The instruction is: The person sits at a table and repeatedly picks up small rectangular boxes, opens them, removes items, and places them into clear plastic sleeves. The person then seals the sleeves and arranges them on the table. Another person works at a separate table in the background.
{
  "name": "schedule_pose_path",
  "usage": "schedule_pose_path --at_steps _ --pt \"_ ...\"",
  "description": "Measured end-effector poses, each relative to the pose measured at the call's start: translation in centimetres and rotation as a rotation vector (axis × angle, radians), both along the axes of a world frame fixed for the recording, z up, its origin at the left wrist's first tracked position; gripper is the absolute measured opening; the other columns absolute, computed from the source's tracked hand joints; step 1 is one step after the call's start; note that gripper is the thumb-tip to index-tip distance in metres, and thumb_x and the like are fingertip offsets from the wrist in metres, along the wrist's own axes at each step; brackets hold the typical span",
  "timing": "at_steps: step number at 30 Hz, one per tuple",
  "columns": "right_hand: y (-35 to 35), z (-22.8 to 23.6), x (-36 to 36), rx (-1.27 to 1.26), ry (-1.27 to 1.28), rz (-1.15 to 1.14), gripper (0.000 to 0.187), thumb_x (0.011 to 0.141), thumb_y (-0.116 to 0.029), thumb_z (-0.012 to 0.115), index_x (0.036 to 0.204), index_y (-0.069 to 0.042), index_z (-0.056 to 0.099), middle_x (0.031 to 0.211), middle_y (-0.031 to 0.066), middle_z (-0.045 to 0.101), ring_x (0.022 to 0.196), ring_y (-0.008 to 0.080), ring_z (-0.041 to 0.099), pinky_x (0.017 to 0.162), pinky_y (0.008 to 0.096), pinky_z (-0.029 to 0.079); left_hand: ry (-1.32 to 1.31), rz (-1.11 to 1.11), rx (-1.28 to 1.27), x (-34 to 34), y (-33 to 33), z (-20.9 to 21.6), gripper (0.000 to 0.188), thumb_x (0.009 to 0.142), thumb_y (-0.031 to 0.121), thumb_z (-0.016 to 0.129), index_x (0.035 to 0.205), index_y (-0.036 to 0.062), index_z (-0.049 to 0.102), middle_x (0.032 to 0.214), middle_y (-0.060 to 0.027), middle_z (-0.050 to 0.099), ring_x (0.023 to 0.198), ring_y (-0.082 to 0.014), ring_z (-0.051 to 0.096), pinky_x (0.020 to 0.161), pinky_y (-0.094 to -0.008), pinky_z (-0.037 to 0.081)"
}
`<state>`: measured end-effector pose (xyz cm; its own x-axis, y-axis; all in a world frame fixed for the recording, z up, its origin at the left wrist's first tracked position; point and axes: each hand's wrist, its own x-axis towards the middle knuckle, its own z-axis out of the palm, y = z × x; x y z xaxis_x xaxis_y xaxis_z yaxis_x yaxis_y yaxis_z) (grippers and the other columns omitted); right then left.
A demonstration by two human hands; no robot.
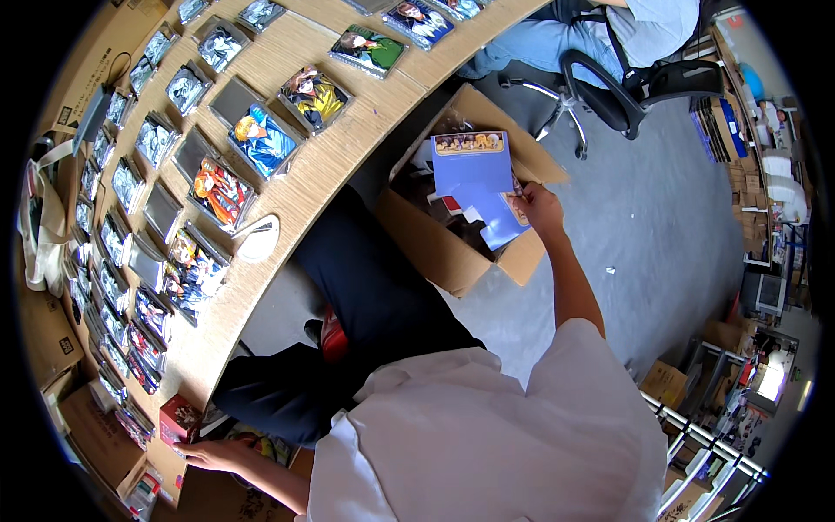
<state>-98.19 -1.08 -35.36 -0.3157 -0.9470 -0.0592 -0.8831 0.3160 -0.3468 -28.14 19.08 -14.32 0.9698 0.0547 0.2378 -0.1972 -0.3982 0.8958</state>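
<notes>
My right hand (537,209) reaches out over an open cardboard box (452,252) on the floor and pinches a blue card pack (474,170) with a picture strip along its top, held above the box. More packs lie inside the box, partly hidden. My left hand (217,454) rests flat on the near end of the curved wooden table (348,148), fingers spread, beside a small red box (178,419). It holds nothing. My dark trousers and white shirt fill the lower middle of the view.
Rows of illustrated cards and dark sleeves (217,187) cover the table, with a white oval object (258,239) near its edge. Another person sits on a black office chair (617,87) at the top. Cardboard boxes and metal racks (704,435) stand to the right; a cloth bag (39,226) hangs left.
</notes>
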Motion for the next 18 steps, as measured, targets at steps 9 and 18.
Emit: schedule_pose_path --at_steps 9,18 --pt "1.0 -0.3 -1.0 -0.156 -0.069 0.019 0.029 0.085 -0.024 0.089 0.085 -0.004 0.067 0.075 0.0124 0.070 0.063 0.0258 0.065 0.062 0.0403 0.052 -0.380 -0.239 0.442 6.9 6.5 -4.6 0.062 0.112 0.033 0.057 0.156 -0.0074 0.042 0.148 -0.0278 0.056 0.135 -0.0341 0.058 0.112 -0.0457 0.050" --pt "1.7 0.5 -3.9 -0.097 -0.755 -0.115 0.017 0.095 -0.012 0.082 0.087 -0.004 0.069 0.076 -0.0030 0.067 0.068 0.0036 0.057 0.059 0.0250 0.046 -0.569 -0.211 0.709 7.1 9.0 -6.1 0.059 0.106 0.007 0.062 0.156 -0.0062 0.034 0.143 -0.0279 0.059 0.131 -0.0394 0.063 0.111 -0.0491 0.055"
